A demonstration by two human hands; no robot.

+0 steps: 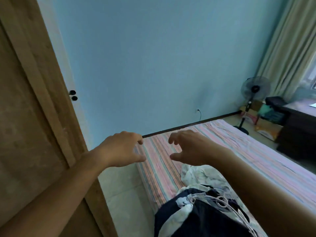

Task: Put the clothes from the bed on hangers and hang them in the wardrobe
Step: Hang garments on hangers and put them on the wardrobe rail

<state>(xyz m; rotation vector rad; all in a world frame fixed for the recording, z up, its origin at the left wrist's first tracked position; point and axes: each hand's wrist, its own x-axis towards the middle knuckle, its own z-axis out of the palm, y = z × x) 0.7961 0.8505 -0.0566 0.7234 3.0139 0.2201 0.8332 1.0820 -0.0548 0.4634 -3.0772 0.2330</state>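
Observation:
A heap of clothes lies on the striped bed (pixel 248 147): a dark navy garment (pixel 201 218) at the bottom and a white patterned garment (pixel 201 175) beyond it. Pale wire hangers (pixel 222 202) rest on top of the dark garment. My left hand (pixel 121 149) and my right hand (pixel 189 147) hover side by side above the bed, just beyond the heap, fingers curled and apart, holding nothing. The wooden wardrobe (pixel 30 117) fills the left side, its doors closed as far as I can see.
A blue wall stands ahead. A strip of pale floor (pixel 123 194) runs between wardrobe and bed. At the far right are a standing fan (pixel 254 89), boxes, a dark desk (pixel 297 127) and curtains (pixel 290 48).

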